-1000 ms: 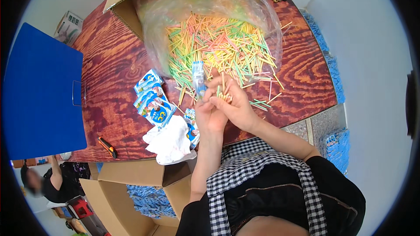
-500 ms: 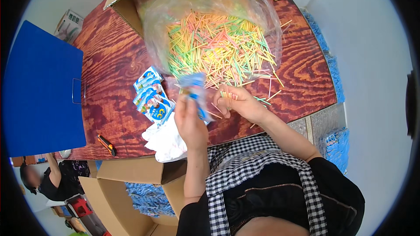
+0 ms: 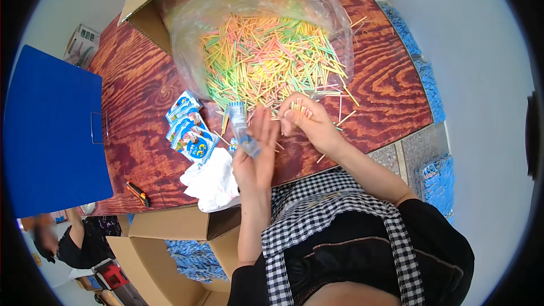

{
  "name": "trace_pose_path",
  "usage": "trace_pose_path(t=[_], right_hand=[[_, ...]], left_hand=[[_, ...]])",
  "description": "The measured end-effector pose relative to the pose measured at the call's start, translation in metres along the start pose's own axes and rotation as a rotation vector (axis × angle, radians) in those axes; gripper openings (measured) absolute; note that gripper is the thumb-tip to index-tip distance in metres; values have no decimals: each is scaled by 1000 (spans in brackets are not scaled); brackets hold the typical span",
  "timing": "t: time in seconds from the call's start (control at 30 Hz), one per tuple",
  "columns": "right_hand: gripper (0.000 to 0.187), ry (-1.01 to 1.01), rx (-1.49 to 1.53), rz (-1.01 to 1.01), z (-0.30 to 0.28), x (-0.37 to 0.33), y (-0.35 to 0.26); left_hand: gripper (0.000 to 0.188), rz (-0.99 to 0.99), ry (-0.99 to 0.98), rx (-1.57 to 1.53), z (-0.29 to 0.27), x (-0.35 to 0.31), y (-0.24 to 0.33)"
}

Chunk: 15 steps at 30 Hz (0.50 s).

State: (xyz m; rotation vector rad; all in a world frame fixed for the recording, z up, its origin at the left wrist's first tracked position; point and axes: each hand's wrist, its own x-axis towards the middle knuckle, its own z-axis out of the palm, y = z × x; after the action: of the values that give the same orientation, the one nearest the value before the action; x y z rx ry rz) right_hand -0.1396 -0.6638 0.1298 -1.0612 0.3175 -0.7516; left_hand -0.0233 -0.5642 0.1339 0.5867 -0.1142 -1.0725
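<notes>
My left hand [image 3: 262,161] has its fingers stretched out, with a small blue-and-clear packet [image 3: 240,127] held at the thumb side. Close beside it, my right hand [image 3: 316,131] is closed around a small bunch of thin coloured sticks [image 3: 300,107]. Beyond both hands lies a big heap of pink, yellow, green and orange sticks [image 3: 266,59] in a clear plastic bag [image 3: 184,39]. Several blue-and-white printed packets [image 3: 192,136] overlap to the left of my left hand. A crumpled white cloth [image 3: 211,182] lies just nearer than they do.
An orange-black utility knife [image 3: 137,194] lies near the red wood-patterned table's [image 3: 139,119] front edge. A blue board [image 3: 59,130] stands at left. Below, an open carton [image 3: 164,224] contains blue packets [image 3: 195,260]. More blue bundles [image 3: 437,184] sit at right. Another person [image 3: 85,241] is at lower left.
My left hand's fingers have straightened, and the packet has tilted over to its thumb side. My right hand still grips its sticks. The whole view has shifted slightly.
</notes>
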Motion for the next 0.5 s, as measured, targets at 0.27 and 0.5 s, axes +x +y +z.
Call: trace_pose_path(t=[0.27,0.5], right_hand=[[28,139,-374,-305,34,-8,13],[24,-16,-652,-393,25,-4,0]], left_hand=[[25,-370,178,-733,4,-4,-9],[23,-341,226,-668,-9,-4,-9]])
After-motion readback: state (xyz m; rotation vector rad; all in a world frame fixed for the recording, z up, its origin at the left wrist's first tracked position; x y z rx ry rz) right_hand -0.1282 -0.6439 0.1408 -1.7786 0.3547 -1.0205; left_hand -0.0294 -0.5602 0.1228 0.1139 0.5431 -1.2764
